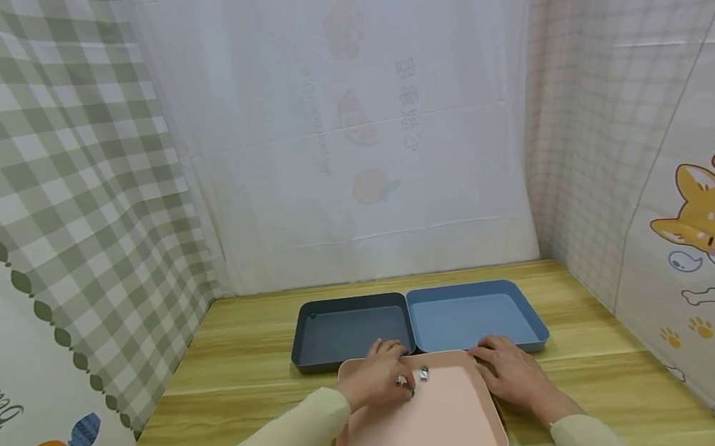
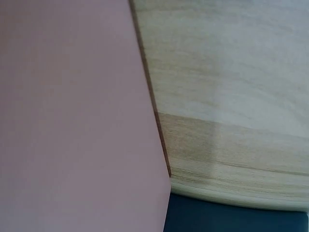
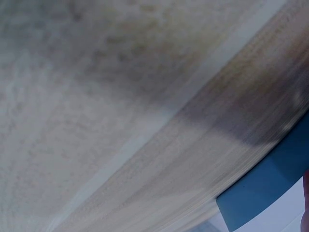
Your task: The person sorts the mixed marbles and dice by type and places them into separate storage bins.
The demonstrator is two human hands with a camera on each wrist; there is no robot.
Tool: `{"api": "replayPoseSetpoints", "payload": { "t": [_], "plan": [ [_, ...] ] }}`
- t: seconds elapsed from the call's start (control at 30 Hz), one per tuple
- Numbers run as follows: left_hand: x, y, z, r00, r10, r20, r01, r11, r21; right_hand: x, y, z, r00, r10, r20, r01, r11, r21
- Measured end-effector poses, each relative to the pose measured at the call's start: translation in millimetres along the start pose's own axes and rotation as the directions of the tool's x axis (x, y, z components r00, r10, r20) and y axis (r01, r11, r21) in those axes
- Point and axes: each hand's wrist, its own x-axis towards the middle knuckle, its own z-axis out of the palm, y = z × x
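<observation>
In the head view my left hand (image 1: 382, 377) reaches over the left part of a pink tray (image 1: 442, 430), its fingers bent downward. Small silver and dark pieces (image 1: 405, 385) show right at its fingertips; I cannot tell whether they are pinched. Another small silver piece (image 1: 424, 373) lies on the tray floor just to the right. My right hand (image 1: 511, 377) rests at the tray's far right corner, thumb and fingers by the rim. Neither wrist view shows the pieces; the left one has the pink tray's side (image 2: 87, 121) filling its left half.
Behind the pink tray stand a dark grey tray (image 1: 355, 334) on the left, with a tiny dark piece (image 1: 313, 316) in its far left corner, and a blue tray (image 1: 469, 313) on the right. All stand on a wood-grain table (image 1: 249, 377). Cloth curtains (image 1: 360, 251) surround it.
</observation>
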Motion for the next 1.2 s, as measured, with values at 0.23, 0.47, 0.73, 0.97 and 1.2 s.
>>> {"api": "replayPoseSetpoints", "payload": {
  "t": [0.23,0.47,0.73,0.97,1.2],
  "plan": [
    [-1.4,-0.1,-1.3,1.000,-0.003,0.021,0.003,1.000,0.000,0,-1,-1.1,1.000,-0.013,-0.014,0.013,1.000,-0.013],
    [-6.3,0.9,-2.7,1.000,0.000,0.021,0.001,0.999,-0.046,-1,0,2.2,0.999,-0.027,-0.032,0.027,1.000,-0.005],
    [-8.6,-0.8,-9.0,0.998,-0.003,-0.056,-0.004,0.993,-0.119,0,2,4.2,0.999,-0.036,-0.038,0.036,0.999,-0.007],
    [-8.3,-9.7,-24.4,0.990,-0.119,-0.075,0.096,0.962,-0.257,1,-1,-0.2,1.000,-0.010,-0.007,0.010,1.000,-0.004],
    [-14.4,-28.3,-34.1,0.972,-0.217,-0.094,0.167,0.910,-0.379,0,-1,0.1,1.000,-0.017,-0.014,0.017,1.000,-0.012]
  ]
}}
